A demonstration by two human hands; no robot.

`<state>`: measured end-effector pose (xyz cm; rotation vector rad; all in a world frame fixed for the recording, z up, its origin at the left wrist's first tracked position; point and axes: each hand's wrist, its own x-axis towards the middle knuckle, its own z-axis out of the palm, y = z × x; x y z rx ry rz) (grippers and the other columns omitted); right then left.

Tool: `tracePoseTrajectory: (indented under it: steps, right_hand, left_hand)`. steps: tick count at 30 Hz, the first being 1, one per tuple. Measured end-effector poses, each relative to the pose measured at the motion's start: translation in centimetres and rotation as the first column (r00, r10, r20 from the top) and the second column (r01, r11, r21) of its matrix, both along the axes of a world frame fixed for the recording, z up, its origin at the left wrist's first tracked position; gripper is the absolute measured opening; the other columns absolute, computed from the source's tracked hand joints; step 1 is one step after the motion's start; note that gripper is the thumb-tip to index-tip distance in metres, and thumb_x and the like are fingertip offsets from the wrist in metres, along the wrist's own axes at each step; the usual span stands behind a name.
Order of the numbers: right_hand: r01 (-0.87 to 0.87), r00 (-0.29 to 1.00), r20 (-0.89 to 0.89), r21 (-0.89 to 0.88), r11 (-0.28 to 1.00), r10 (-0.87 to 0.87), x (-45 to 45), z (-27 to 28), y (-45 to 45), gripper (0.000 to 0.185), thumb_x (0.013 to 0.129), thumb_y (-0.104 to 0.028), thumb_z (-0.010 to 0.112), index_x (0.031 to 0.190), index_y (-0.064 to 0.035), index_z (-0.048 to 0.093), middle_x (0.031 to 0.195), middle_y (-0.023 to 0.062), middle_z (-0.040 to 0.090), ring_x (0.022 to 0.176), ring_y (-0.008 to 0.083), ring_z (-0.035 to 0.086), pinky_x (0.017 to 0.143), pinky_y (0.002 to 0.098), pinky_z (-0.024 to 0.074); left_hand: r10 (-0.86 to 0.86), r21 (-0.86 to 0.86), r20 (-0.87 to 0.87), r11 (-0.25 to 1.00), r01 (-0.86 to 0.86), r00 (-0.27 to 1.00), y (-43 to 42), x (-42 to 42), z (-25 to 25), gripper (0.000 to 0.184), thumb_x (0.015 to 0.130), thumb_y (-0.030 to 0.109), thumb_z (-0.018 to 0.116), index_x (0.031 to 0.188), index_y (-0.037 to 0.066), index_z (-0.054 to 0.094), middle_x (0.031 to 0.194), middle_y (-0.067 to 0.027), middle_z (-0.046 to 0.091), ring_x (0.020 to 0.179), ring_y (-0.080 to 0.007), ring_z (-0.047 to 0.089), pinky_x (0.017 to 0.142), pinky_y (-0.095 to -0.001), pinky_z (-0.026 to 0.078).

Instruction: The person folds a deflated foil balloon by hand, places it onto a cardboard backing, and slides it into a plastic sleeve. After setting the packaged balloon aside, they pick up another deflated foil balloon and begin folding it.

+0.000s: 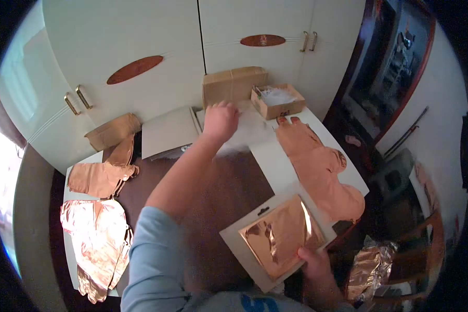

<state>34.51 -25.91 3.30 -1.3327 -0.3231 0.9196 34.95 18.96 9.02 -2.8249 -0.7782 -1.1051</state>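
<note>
My left hand (221, 122) is stretched forward over the far side of the table, its fingers curled in a pinch. From it hangs a clear plastic bag (249, 130), blurred by motion. Low on the right, my right hand (317, 264) grips the lower corner of a flat packet (281, 236), thumb on top. The packet has a pale card border with a hanging slot and a shiny copper-coloured foil middle. It is tilted over the near edge of the table.
Copper-coloured foil balloons lie flat at right (322, 166) and left (96, 239). Along the back stand a cardboard box (234, 86), an open box (286, 108) with white contents, and pale cards (166, 130). White cabinets (140, 31) rise behind. Crumpled foil (372, 268) lies at lower right.
</note>
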Motion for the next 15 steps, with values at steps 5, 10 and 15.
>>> tracePoseTrajectory:
  steps: [5, 10, 15]
  right_hand:
    - [-0.187, 0.968, -0.160, 0.065, 0.980, 0.196, 0.0, 1.8, 1.1, 0.062, 0.083, -0.015, 0.066, 0.138, 0.0009, 0.043, 0.117, 0.0112, 0.061, 0.099, 0.0221, 0.064, 0.087, 0.0353, 0.0527]
    - [-0.437, 0.798, -0.393, 0.147, 0.888, 0.458, -2.6, 1.3, 1.0, 0.058, 0.084, -0.015, 0.070, 0.135, -0.0002, 0.046, 0.122, 0.0138, 0.061, 0.112, 0.0274, 0.062, 0.096, 0.0427, 0.0514]
    - [-0.513, 0.677, -0.524, 0.168, 0.842, 0.517, -5.8, -3.7, -0.8, 0.057, 0.087, -0.015, 0.067, 0.138, -0.0014, 0.044, 0.119, 0.0139, 0.064, 0.105, 0.0274, 0.066, 0.092, 0.0442, 0.0555]
  left_hand:
    - [-0.101, -0.021, -0.130, 0.995, 0.099, 0.986, -10.0, -9.6, 2.4, 0.012, 0.087, 0.019, 0.064, 0.088, 0.006, 0.063, 0.088, -0.0134, 0.065, 0.085, -0.0343, 0.063, 0.078, -0.0452, 0.048]
    - [-0.115, -0.074, -0.125, 0.992, 0.107, 0.985, -17.3, -20.4, -0.6, 0.009, 0.086, 0.014, 0.065, 0.090, 0.007, 0.061, 0.098, -0.0117, 0.065, 0.093, -0.0322, 0.063, 0.082, -0.0472, 0.048]
    - [-0.180, -0.179, -0.155, 0.972, 0.152, 0.971, -22.4, -28.7, -5.5, 0.016, 0.083, 0.013, 0.065, 0.095, 0.006, 0.058, 0.113, -0.0140, 0.063, 0.111, -0.0321, 0.060, 0.101, -0.0505, 0.043]
